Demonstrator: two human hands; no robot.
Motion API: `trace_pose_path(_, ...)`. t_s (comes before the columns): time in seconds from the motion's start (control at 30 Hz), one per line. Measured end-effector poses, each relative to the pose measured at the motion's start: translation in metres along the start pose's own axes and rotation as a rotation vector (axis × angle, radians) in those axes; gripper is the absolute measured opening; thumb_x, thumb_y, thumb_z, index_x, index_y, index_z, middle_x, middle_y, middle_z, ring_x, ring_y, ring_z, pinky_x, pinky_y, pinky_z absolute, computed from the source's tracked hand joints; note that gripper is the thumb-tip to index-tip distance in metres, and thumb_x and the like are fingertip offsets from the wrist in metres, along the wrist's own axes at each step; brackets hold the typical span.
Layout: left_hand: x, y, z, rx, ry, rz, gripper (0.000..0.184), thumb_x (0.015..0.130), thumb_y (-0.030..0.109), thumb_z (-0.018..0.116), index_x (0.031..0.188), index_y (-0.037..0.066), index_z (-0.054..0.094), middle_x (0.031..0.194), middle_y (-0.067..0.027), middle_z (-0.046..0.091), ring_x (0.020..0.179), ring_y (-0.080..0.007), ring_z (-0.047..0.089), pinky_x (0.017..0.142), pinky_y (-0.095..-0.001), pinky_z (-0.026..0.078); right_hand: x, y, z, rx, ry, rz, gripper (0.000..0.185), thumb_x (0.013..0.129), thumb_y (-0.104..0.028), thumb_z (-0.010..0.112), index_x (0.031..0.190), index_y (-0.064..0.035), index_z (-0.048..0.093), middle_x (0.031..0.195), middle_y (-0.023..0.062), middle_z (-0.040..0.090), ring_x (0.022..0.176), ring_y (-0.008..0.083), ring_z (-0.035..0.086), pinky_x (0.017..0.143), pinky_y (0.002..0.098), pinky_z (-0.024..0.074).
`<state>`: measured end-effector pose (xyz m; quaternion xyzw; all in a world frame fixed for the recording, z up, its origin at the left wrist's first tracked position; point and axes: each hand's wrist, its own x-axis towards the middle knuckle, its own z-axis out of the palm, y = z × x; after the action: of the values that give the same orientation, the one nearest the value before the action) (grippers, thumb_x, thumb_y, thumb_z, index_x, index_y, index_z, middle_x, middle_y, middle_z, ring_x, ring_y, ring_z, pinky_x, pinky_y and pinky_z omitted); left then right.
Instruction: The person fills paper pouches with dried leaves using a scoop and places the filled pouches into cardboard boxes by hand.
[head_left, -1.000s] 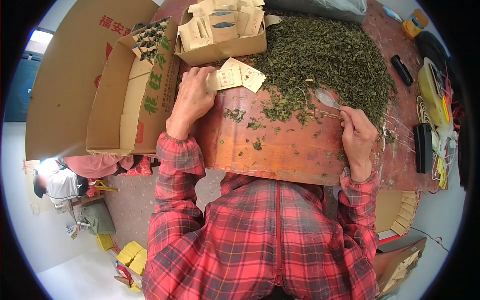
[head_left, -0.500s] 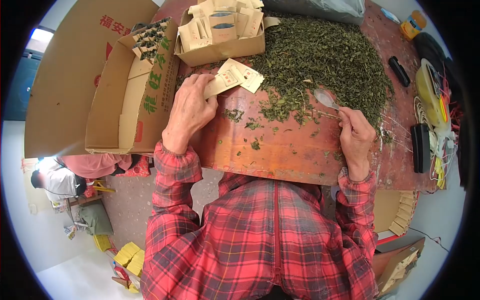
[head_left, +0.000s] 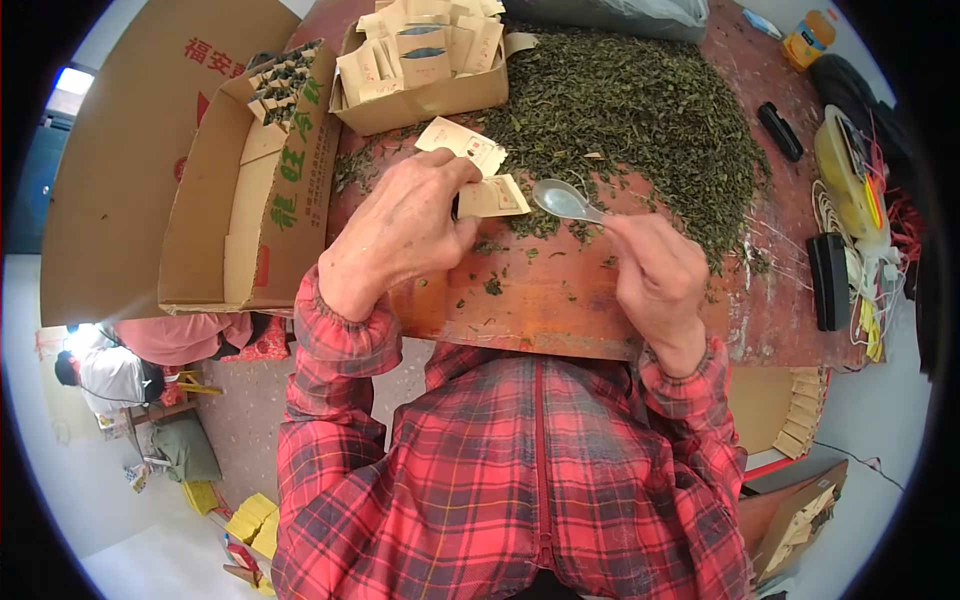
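My left hand [head_left: 405,225] is closed on a small tan paper packet [head_left: 493,197], with its printed end pointing right. Another paper packet [head_left: 462,143] lies flat on the table just beyond those fingers. My right hand [head_left: 660,280] pinches the handle of a pale, see-through spoon [head_left: 565,200]. The spoon's bowl is close to the right end of the held packet; whether they touch I cannot tell. A wide heap of dried green tea leaves [head_left: 640,120] spreads behind both hands, with loose bits scattered on the red table [head_left: 540,320].
A small carton [head_left: 430,105] full of paper packets stands behind my left hand. Left of it is a long cardboard box [head_left: 210,240] with filled packets at its far end. A juice bottle [head_left: 808,40], a black case [head_left: 828,280] and cables lie along the right edge. Other people sit at far left.
My left hand has moved right and turned the packet sideways, away from the other packet. My right hand has brought the spoon left, from the edge of the leaves to the held packet.
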<state>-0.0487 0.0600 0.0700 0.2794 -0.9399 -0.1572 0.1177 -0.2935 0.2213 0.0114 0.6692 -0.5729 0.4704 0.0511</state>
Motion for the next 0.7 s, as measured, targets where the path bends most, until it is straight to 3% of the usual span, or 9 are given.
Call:
trace_pose_path(0.27,0.024,0.017,0.013,-0.079,-0.023,0.054,0.039,0.081,0.008,0.078,0.118,-0.005,0.073,0.107,-0.0236,0.074,0.094,-0.0455,0.072,0.086,-0.0473,0.059,-0.006,0.014,0.024,0.027,-0.038,0.027,0.020,0.089,0.010,0.074,0.106,0.0002,0.077,0.090,0.0129,0.075,0.068,0.0253,0.071,0.058,0.0342,0.0524)
trace_pose_path(0.4,0.029,0.016,0.021,-0.172,0.122,0.092,0.047,0.081,0.007,0.081,0.125,-0.002,0.069,0.115,-0.0199,0.075,0.088,-0.0381,0.073,0.083,-0.0412,0.060,-0.009,0.017,0.022,0.042,0.006,0.085,0.018,0.090,0.010,0.074,0.105,0.0010,0.078,0.090,0.0126,0.075,0.069,0.0227,0.072,0.058,0.0332,0.0530)
trace_pose_path(0.47,0.032,0.017,0.026,-0.235,0.187,0.103,0.054,0.080,0.006,0.082,0.131,0.000,0.066,0.118,-0.0175,0.074,0.087,-0.0332,0.074,0.082,-0.0379,0.060,-0.010,0.018,0.021,0.044,0.012,0.110,0.020,0.087,0.009,0.075,0.104,-0.0006,0.077,0.089,0.0130,0.074,0.073,0.0282,0.073,0.061,0.0369,0.0554)
trace_pose_path(0.57,0.036,0.020,0.036,-0.373,0.182,-0.035,0.065,0.082,0.010,0.086,0.141,0.004,0.060,0.121,-0.0126,0.075,0.087,-0.0239,0.073,0.083,-0.0342,0.059,-0.011,0.019,0.022,0.048,0.032,0.134,0.021,0.086,0.009,0.076,0.105,-0.0012,0.076,0.089,0.0133,0.074,0.076,0.0311,0.074,0.062,0.0388,0.0567)
trace_pose_path(0.7,0.041,0.018,0.062,-0.557,0.244,-0.099,0.072,0.084,0.015,0.090,0.146,0.005,0.055,0.126,-0.0098,0.075,0.089,-0.0177,0.072,0.084,-0.0345,0.059,-0.011,0.021,0.022,0.042,0.053,0.146,0.021,0.086,0.009,0.075,0.105,-0.0008,0.076,0.090,0.0134,0.075,0.076,0.0310,0.074,0.063,0.0389,0.0569)
